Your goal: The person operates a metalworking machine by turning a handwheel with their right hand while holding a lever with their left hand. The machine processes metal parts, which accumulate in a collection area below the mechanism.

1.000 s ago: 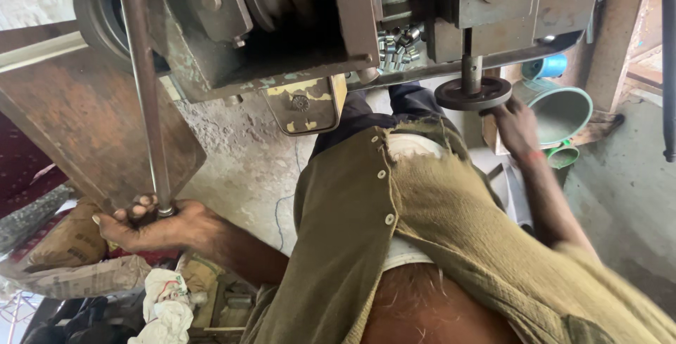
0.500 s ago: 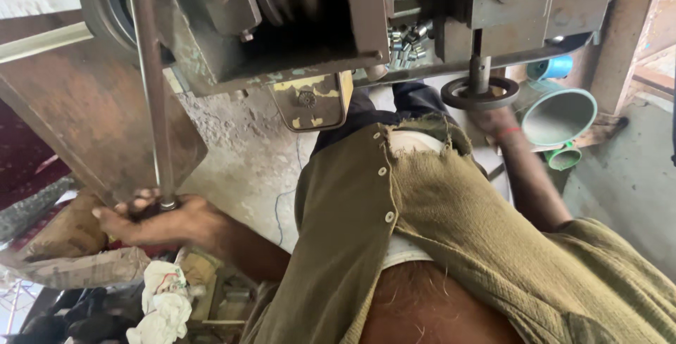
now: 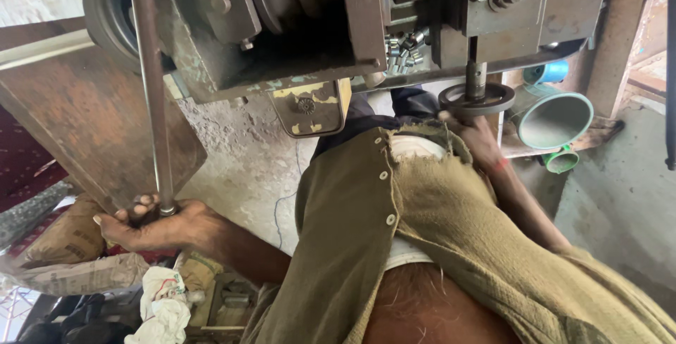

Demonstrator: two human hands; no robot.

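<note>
Hands: left [image 3: 158, 224] grips upright lever rod [image 3: 151, 90] at its bottom; right [image 3: 479, 140] fingers handwheel [image 3: 477, 99].

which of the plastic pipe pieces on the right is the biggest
The grey-green pipe socket, its wide mouth facing the camera. The blue piece behind it and the small green piece below it are much narrower.

light: soft daylight, brighter at right | shadow: deep under machine [image 3: 338, 27] | focus: sharp, edges stretched
</note>
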